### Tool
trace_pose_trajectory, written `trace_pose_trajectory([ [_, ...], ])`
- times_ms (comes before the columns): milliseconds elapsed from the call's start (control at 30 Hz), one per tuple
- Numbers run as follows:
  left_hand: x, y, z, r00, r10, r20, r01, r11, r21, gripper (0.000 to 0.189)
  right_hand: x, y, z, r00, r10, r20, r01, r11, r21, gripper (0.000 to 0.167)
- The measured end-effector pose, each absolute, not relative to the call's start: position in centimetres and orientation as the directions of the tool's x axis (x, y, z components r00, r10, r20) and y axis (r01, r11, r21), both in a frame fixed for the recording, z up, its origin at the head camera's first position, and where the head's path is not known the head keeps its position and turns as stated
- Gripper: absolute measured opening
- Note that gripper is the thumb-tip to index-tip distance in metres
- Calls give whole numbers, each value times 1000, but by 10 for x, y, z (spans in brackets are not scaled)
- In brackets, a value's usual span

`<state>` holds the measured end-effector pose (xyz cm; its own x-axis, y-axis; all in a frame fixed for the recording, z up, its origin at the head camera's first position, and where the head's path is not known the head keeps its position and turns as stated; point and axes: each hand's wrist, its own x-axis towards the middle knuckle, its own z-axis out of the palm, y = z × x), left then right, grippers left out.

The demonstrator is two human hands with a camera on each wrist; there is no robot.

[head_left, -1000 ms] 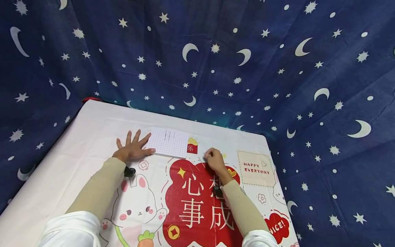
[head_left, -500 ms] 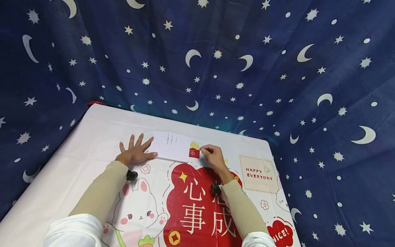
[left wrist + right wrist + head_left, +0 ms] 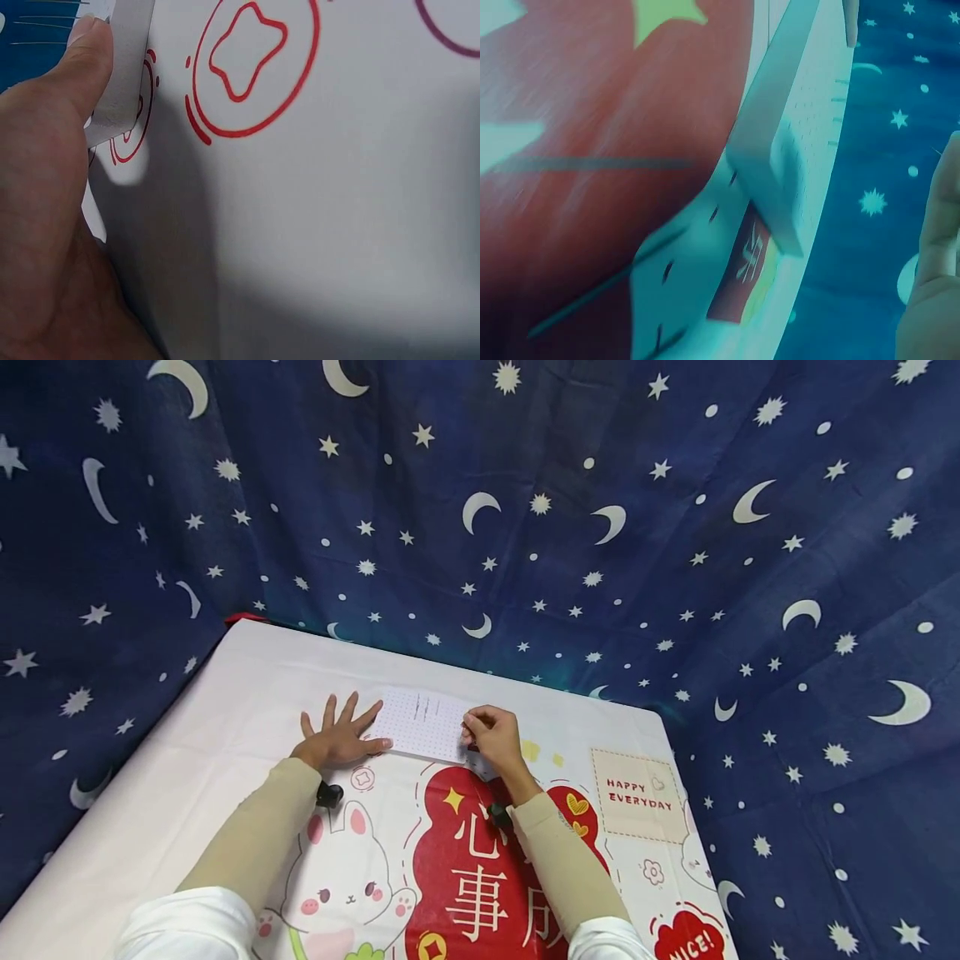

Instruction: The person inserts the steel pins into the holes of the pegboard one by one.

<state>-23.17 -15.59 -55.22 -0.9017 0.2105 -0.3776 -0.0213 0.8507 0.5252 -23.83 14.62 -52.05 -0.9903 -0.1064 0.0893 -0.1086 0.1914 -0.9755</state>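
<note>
Right hand (image 3: 497,737) in a fingertip pinch on what looks like a thin needle (image 3: 937,151), just above the right end of a white block (image 3: 420,737). Left hand (image 3: 339,745) with fingers spread, thumb and forefinger touching the block's left edge. Block flat on a printed tablecloth (image 3: 273,668), dotted on top, with several upright needles (image 3: 37,43) standing in it between the two hands. On the near side, a red patch (image 3: 450,839) with white characters, beside a cartoon bunny (image 3: 341,872). Behind, dark blue curtain (image 3: 555,460) with moons and stars.
</note>
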Motion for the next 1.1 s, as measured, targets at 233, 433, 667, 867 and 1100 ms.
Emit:
trace_pose_trajectory([
  [233,-232,-155,-559,-899,207,-385,-26,853,521,100,-246,129,-526,-988,-85,130,-146,225,-963,11],
  [433,-233,-154,-556,-896,202,-394,-39,850,525,103,-255,118,-531,-982,-55,182,-189,231,-954,11],
  [667,-239,-158,-568,-908,186,-376,-35,859,511,106,-263,108,-537,-976,-31,214,-213,301,-930,14],
  [867,-242,-160,-569,-904,185,-386,-41,861,507,104,-267,106,-541,-971,-47,234,-237,309,-921,15],
  [1100,-234,-156,-551,-900,183,-395,-43,866,499,96,-268,105,-546,-976,-36,217,-214,371,-904,14],
])
